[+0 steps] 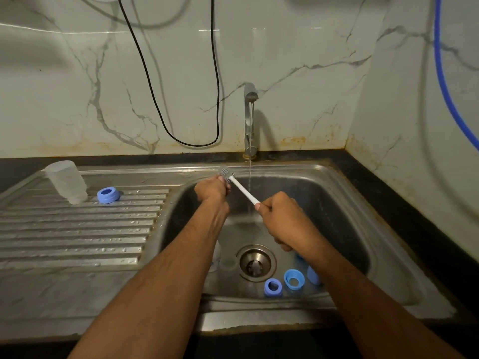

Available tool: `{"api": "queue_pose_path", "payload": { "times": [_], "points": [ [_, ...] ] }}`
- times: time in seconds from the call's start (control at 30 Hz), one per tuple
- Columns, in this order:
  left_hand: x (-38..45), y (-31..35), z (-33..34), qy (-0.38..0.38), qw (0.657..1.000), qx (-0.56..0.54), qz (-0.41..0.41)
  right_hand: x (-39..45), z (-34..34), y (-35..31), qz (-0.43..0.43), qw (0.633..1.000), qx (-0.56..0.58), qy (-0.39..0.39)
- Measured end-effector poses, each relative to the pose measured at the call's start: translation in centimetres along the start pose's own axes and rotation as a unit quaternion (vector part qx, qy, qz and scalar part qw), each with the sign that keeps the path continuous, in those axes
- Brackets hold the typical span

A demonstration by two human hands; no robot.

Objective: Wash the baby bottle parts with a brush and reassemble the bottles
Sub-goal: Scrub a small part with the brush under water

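My right hand (282, 216) grips the white handle of a bottle brush (243, 190) over the sink basin (337, 193). The brush's grey bristled head lies against my left hand (211, 189), whose fingers curl round a small part that I cannot make out. A clear bottle body (67, 181) stands upside down on the drainboard (77, 229), with a blue ring collar (108, 195) beside it. On the basin floor lie two blue rings (272, 286) (294, 278), a blue cap (313, 275), a clear teat (228, 263) and another clear bottle partly hidden by my left arm.
A steel tap (251, 120) at the back runs a thin stream of water between my hands. The drain strainer (256, 263) sits mid-basin. A black cable (181, 99) loops on the marble wall, and a blue hose (445, 81) hangs at right.
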State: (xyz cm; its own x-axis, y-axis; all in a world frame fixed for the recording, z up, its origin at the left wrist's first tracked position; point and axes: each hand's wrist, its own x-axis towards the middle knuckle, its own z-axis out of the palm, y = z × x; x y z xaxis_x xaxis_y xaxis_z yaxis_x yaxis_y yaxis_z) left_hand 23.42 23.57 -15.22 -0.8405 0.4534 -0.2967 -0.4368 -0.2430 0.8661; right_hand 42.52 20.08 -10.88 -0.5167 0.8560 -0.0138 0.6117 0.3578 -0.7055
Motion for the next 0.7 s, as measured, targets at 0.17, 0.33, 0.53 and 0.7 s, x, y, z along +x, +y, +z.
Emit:
{"api": "queue_pose_path", "payload": {
  "times": [0.17,0.33,0.53,0.7],
  "points": [
    [-0.5,-0.2,0.4,0.009,1.000,0.011,-0.001,-0.2,0.0,0.4,0.005,1.000,0.001,-0.013],
    [-0.1,0.4,-0.5,-0.023,0.998,0.064,0.012,-0.2,-0.1,0.5,0.010,0.999,0.036,-0.023],
    [-1.6,-0.5,0.7,-0.057,0.996,0.056,0.025,0.5,0.0,1.2,0.026,0.997,0.068,0.001],
    [-1.1,0.2,-1.0,-0.025,0.999,-0.013,-0.021,-0.1,-0.8,1.4,0.049,0.987,0.144,-0.047]
  ]
}}
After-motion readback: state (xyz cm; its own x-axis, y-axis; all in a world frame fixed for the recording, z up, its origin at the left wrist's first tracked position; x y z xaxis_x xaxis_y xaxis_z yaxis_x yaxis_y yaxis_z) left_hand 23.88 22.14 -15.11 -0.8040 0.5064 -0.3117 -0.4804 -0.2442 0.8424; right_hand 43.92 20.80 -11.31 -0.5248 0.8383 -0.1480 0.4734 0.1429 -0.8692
